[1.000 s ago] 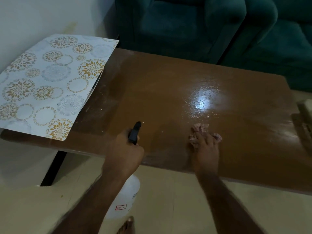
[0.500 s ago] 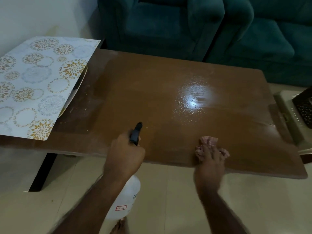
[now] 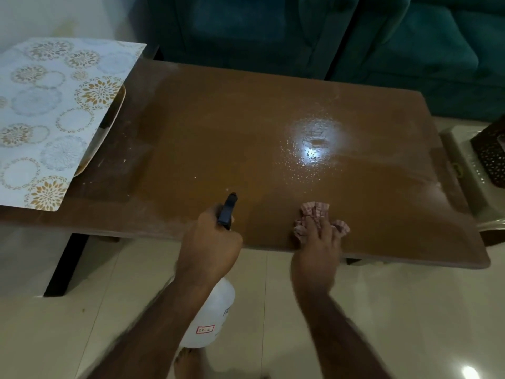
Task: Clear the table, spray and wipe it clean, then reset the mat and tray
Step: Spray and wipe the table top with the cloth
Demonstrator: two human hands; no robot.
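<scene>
The brown wooden table (image 3: pixel 246 138) is wet, with droplets shining around a light glare right of centre. My left hand (image 3: pixel 210 247) grips the black head of a white spray bottle (image 3: pixel 213 315) at the table's near edge, nozzle pointing over the top. My right hand (image 3: pixel 318 242) presses a pink checked cloth (image 3: pixel 314 212) flat on the table near the front edge, fingers spread over it. A floral patterned mat (image 3: pixel 54 119) lies over the table's left end, with a tray's rim (image 3: pixel 114 116) showing from under its right side.
Teal sofas (image 3: pixel 328 31) stand behind the table. A pale plastic stool (image 3: pixel 464 170) with a dark patterned box (image 3: pixel 489 154) stands at the table's right end. Shiny beige floor tiles (image 3: pixel 273 310) lie below; my bare foot (image 3: pixel 188 362) is under the bottle.
My right hand slid the cloth a little to the right along the front edge. The view shifted slightly; my left hand keeps the bottle in the same place.
</scene>
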